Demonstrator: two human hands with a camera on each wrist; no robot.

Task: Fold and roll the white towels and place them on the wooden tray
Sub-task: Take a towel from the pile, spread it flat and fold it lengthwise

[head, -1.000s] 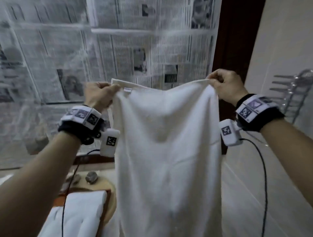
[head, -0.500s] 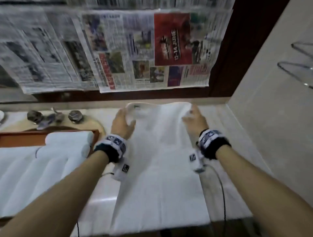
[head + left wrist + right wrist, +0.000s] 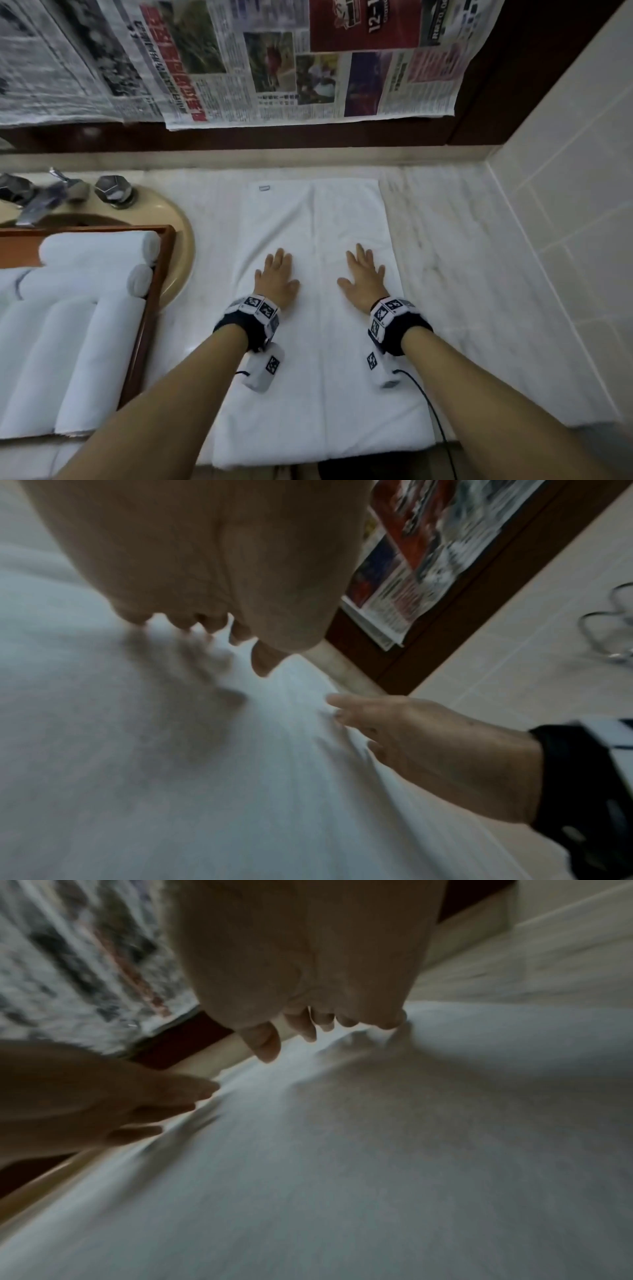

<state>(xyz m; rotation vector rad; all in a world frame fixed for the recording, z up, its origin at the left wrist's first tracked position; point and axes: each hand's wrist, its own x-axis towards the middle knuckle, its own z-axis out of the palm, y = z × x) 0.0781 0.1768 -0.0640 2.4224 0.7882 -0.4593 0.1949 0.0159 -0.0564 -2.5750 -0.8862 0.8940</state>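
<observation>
A white towel (image 3: 318,219) lies spread lengthwise on the marble counter, with a crease down its middle and a small label at its far left corner. My left hand (image 3: 276,277) rests flat on its left half, fingers straight. My right hand (image 3: 363,274) lies flat on its right half. Neither hand grips the cloth. The wrist views show the same towel (image 3: 171,777) (image 3: 377,1150) under each palm, with the left hand (image 3: 205,561) and right hand (image 3: 301,961) filling the top of their own views. At the left a wooden tray (image 3: 150,308) holds several rolled white towels (image 3: 96,250).
A beige basin (image 3: 181,246) with metal taps (image 3: 113,188) sits under the tray at the left. Newspaper (image 3: 274,61) covers the wall behind. A tiled wall (image 3: 565,205) bounds the counter (image 3: 462,274) on the right. The towel's near end reaches the counter's front edge.
The towel, held up by its top corners a second ago, now lies flat on the counter. Both hands let go of the far corners and slid back toward me to its middle.
</observation>
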